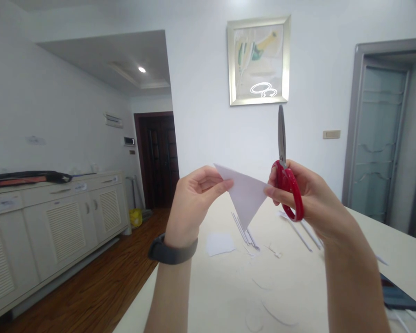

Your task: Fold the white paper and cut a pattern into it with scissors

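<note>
A folded white paper triangle (247,196) hangs point down in front of me, above the table. My left hand (203,194) pinches its upper left corner between thumb and fingers; a dark band circles that wrist. My right hand (303,194) has its fingers through the red handles of a pair of scissors (282,138). The blades are closed together and point straight up. The thumb tip of this same hand touches the triangle's right corner. Below the paper, thin white paper sticks (244,231) and a white paper sheet (220,243) lie on the table.
Curled paper scraps (277,317) are scattered over the white table (222,296). More paper sticks (303,233) lie beyond my right hand, and a dark phone-like slab (400,293) lies at the right edge. A white cabinet (62,231) stands along the left wall.
</note>
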The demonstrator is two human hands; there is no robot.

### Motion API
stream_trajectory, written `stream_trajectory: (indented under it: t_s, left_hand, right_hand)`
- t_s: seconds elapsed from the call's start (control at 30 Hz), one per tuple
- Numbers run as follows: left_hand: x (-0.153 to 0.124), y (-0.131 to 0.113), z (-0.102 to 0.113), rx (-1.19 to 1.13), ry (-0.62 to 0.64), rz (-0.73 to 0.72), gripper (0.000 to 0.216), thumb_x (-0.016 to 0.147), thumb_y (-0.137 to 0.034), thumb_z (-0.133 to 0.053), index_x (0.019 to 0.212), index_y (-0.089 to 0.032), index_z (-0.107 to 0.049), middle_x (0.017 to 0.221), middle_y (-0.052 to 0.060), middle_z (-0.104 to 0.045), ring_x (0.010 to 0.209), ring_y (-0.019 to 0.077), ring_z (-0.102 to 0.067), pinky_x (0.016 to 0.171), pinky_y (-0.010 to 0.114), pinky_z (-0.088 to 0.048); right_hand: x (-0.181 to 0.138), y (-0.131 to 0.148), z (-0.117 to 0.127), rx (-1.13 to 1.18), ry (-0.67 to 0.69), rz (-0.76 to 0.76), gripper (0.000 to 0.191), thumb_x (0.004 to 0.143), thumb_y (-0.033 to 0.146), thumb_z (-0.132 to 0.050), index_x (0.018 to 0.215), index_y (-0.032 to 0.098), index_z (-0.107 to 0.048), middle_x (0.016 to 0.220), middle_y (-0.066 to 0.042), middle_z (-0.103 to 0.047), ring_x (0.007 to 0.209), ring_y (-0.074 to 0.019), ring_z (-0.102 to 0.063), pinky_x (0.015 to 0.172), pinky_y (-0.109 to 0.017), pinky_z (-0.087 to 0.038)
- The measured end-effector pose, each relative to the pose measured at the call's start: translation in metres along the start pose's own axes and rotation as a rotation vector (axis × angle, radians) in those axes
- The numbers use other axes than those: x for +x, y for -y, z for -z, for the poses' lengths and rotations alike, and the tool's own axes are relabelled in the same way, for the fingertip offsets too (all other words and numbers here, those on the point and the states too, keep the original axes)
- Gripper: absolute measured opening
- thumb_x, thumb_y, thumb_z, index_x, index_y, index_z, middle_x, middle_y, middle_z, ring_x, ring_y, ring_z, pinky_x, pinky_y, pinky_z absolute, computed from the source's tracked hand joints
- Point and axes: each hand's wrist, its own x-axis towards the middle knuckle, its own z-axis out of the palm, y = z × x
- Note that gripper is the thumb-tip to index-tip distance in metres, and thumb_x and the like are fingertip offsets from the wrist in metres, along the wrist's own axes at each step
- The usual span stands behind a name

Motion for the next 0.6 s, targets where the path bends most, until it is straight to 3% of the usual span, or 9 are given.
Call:
stream_trajectory:
  t_s: [0.17,0.27,0.47,0.6]
  left_hand:
    - [0.0,0.001,0.0,-0.006,-0.037,-0.026,0.019,0.074,-0.027,-0.073,0.066,-0.018,-0.059,0.066,-0.004,-0.059,0.067,0.0097,-0.055,0.065,0.02,-0.044]
    - [0.0,0.0,-0.002,-0.034,-0.021,-0.019,0.013,0.076,-0.028,-0.071,0.073,-0.019,-0.062,0.072,-0.003,-0.063,0.069,0.0106,-0.057,0.065,0.021,-0.045]
    - [-0.004,-0.002,-0.008,-0.16,0.263,0.153,0.025,0.075,-0.025,-0.072,0.098,-0.018,-0.068,0.101,0.006,-0.073,0.094,0.0214,-0.067,0.086,0.033,-0.051]
    - [-0.006,-0.003,-0.011,-0.173,0.324,0.229,0.028,0.076,-0.025,-0.071,0.104,-0.019,-0.069,0.103,0.007,-0.074,0.091,0.0228,-0.069,0.082,0.035,-0.054]
  right_hand:
    - [-0.001,0.004,-0.003,0.021,0.026,-0.014,0.022,0.075,0.015,-0.072,0.081,0.02,-0.052,0.077,0.003,-0.052,0.06,-0.0089,-0.048,0.049,-0.02,-0.041]
    - [-0.002,0.005,-0.005,0.02,-0.001,0.007,0.019,0.076,0.016,-0.071,0.081,0.02,-0.053,0.074,0.003,-0.051,0.059,-0.0096,-0.048,0.048,-0.021,-0.04]
    - [0.002,0.0,-0.005,0.026,-0.11,0.114,0.012,0.079,0.015,-0.066,0.083,0.02,-0.057,0.075,0.002,-0.055,0.061,-0.0104,-0.051,0.055,-0.022,-0.045]
    - [0.003,-0.001,-0.005,0.057,-0.142,0.118,0.012,0.079,0.016,-0.066,0.085,0.021,-0.057,0.077,0.001,-0.055,0.063,-0.0112,-0.053,0.054,-0.022,-0.045]
